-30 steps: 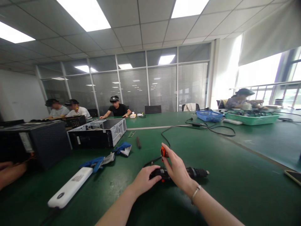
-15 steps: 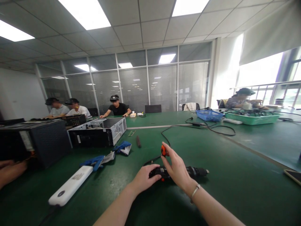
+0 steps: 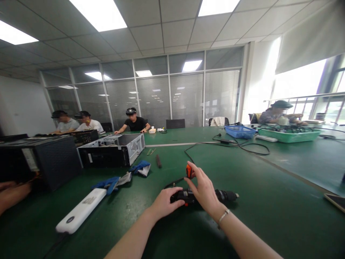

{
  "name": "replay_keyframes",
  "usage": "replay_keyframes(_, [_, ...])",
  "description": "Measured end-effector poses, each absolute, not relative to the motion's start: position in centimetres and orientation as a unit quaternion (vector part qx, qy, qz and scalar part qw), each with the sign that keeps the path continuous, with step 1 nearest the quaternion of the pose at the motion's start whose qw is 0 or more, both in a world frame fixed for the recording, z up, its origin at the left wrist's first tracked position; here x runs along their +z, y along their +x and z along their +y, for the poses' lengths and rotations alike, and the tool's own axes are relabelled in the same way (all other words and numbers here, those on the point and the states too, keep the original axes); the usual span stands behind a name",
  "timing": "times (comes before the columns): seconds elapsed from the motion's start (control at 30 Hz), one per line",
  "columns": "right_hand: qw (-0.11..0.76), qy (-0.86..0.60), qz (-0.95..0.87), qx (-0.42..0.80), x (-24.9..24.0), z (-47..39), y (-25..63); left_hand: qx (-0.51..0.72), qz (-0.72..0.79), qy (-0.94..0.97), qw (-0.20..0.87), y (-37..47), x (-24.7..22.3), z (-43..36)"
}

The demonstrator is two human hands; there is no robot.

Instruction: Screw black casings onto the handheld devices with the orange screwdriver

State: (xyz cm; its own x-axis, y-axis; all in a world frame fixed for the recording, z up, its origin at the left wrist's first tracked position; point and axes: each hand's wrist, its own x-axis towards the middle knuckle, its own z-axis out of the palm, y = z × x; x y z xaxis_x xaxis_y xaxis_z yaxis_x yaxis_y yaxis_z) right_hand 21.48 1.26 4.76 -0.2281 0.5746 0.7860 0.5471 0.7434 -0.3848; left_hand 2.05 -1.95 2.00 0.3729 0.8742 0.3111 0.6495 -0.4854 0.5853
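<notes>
A black cylindrical power tool [image 3: 225,196] lies on its side on the green table [image 3: 258,223], its metal tip pointing right. Around its left end my left hand [image 3: 165,204] is closed, thumb in front and fingers behind. My right hand [image 3: 202,187] pinches a small orange and black piece [image 3: 189,171] between thumb and fingertips, just above the tool. Part of the tool's body is hidden behind my right hand. A black cable [image 3: 172,182] runs behind my left hand.
Left are a white power strip [image 3: 82,210], blue-grey gloves [image 3: 141,168], an open computer case [image 3: 107,154] and a dark case [image 3: 60,158] with another person's hands beside it. Farther back are a blue basket [image 3: 239,132], a green basket [image 3: 293,136] and several people. A phone [image 3: 335,201] lies right.
The orange piece in my right hand has turned slightly and shifted a little to the right. My left hand stays on the tool.
</notes>
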Motion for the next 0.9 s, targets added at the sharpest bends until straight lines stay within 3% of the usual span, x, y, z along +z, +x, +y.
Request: replay_keyframes(0.9, [0.520,-0.349,-0.779,0.005,4.56,1.44,21.49,0.288,0.476,0.811,0.181,2.02,1.96,-1.99])
